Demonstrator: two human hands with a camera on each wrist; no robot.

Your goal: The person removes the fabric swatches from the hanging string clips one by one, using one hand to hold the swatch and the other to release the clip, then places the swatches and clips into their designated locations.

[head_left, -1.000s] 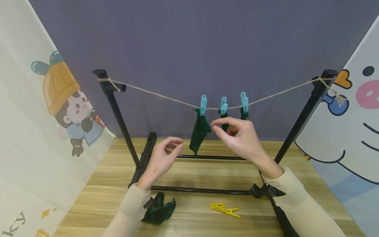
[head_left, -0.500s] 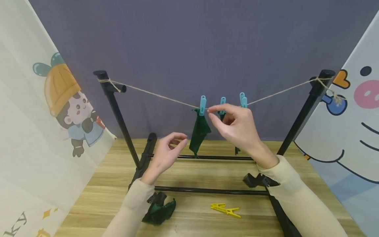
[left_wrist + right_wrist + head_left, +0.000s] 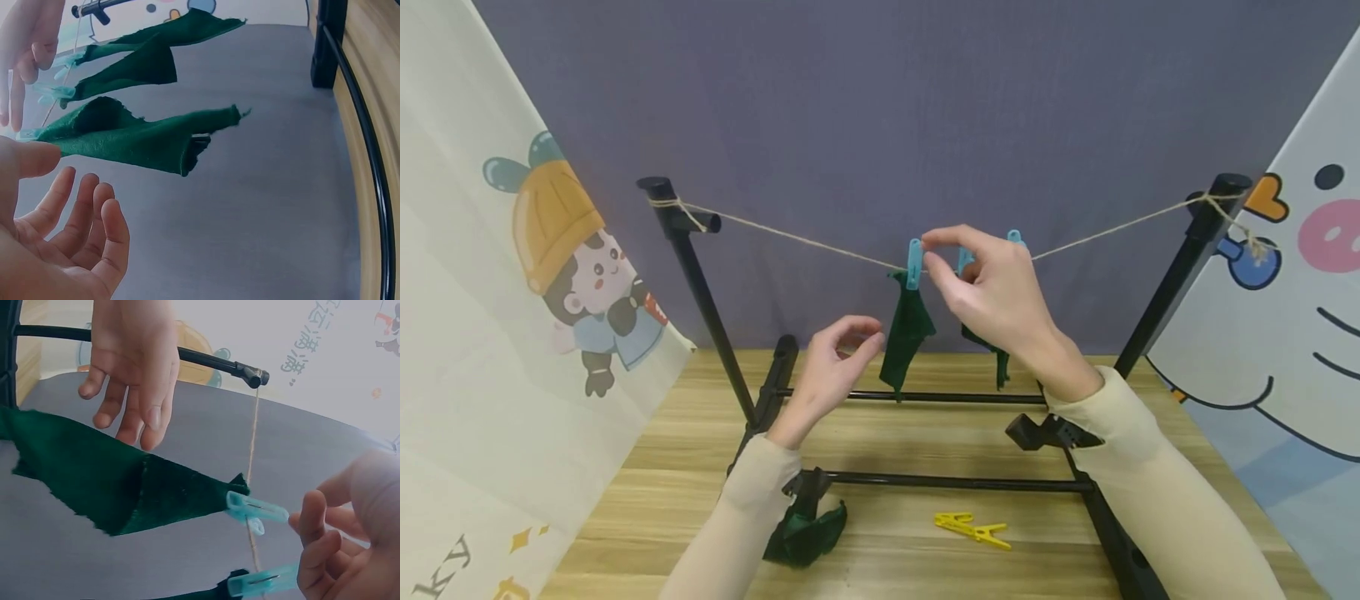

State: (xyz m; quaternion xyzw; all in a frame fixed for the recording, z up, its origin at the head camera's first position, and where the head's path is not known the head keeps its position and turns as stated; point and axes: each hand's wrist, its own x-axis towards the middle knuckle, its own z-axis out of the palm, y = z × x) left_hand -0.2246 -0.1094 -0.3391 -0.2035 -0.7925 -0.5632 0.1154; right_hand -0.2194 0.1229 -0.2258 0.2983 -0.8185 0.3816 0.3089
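Note:
A dark green cloth (image 3: 907, 333) hangs from the rope by a light blue clothespin (image 3: 913, 265). My right hand (image 3: 992, 287) is raised beside that clothespin, thumb and forefinger apart; in the right wrist view its fingertips are right at the end of the clothespin (image 3: 257, 507). Lower and to the left, my left hand (image 3: 838, 358) is held near the cloth's edge with fingers loosely bent, holding nothing. Farther right, two more green cloths hang by blue clothespins, partly hidden by my right hand; both show in the left wrist view, the middle cloth (image 3: 128, 74) and the far cloth (image 3: 181, 30).
The rope (image 3: 820, 243) is tied between two black posts of a frame with low crossbars (image 3: 940, 482). A crumpled green cloth (image 3: 805, 533) lies on the wooden table near my left sleeve. Yellow clothespins (image 3: 973, 530) lie at the front. A grey backdrop (image 3: 880, 125) stands behind.
My right hand has risen and moved slightly left, up to the left blue clothespin. My left hand has moved up and right, closer to the hanging cloth.

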